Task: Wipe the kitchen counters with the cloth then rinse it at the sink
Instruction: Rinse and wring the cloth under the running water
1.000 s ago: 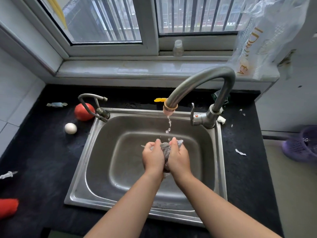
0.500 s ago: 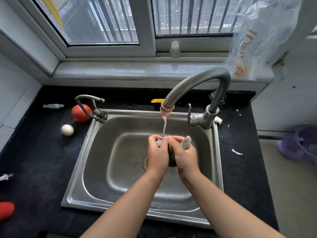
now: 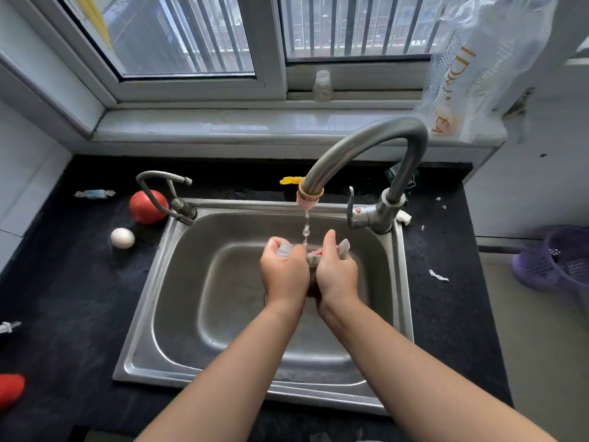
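Over the steel sink, my left hand and my right hand are pressed side by side. Both grip a wet grey cloth, which shows only as bunched ends above the fingers and between the palms. A thin stream of water falls from the curved tap onto the cloth between my hands. The dark counter surrounds the sink on three sides.
Left of the sink lie a tomato, an egg, a small second tap and a wrapped sweet. A red object sits at the left edge. Paper scraps lie right; a purple basket stands beyond.
My hands have kept rubbing the cloth under the tap, shifting up toward the spout. The cloth ends now stick out above both hands, and the stream has thinned.
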A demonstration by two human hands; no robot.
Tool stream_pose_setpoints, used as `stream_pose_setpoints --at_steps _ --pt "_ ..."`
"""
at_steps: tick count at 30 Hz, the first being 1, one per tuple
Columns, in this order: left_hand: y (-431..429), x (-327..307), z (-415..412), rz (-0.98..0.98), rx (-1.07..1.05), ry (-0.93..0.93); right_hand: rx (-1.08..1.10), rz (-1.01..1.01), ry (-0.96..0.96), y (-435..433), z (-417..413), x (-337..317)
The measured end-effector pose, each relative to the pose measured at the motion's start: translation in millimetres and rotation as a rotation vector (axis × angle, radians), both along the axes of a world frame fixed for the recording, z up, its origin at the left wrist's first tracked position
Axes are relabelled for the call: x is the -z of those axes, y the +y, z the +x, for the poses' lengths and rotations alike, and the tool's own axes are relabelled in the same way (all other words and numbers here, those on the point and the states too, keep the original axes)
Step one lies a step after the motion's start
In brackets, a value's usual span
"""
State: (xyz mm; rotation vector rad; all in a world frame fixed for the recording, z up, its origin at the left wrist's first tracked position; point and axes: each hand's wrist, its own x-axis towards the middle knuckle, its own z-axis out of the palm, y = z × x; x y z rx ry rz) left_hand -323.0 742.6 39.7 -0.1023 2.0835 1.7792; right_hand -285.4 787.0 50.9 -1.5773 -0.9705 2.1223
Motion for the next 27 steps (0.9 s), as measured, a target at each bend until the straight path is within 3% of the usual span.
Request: stream_pose_setpoints --at_steps 3,6,10,16,18,20,23,25,27 --pt "-5.5 3.2 4.1 -0.141 0.141 0.211 0.04 -0.307 -0.033 3.9 -2.1 2.6" --pt "-5.4 0.3 7.3 -0.252 0.286 0.422 -0.048 -0.482 -0.087 10.5 -0.8 5.3" --pt "-7.3 3.4 3.2 -0.246 0.459 0.628 -0.254 -0.57 -0.164 17.1 0.1 12.1" --pt "-9.0 14.0 -2.1 -0.178 0.607 0.793 -0.332 -0.564 -0.126 23.8 1.4 19.0" --pt "-8.9 18.9 -3.1 -0.18 0.555 0.688 -0.21 -0.556 -0.019 23.7 3.0 24.4" --pt "-4.3 18.7 -0.3 -0.199 0.319 0.386 -0.098 -0.47 0.142 21.4 7.0 24.4" --pt "2.4 13.0 7.1 -0.162 0.007 -0.037 -0.117 0.045 0.2 10.6 15.9 16.0" --pt "2.9 7.8 12.5 -0.161 -0.03 -0.041 -0.096 0.187 0.178 4.7 19.6 11.4" --pt "-1.0 3.3 16.1 -0.161 0.001 0.09 -0.103 0.109 0.117 3.1 19.7 6.6"
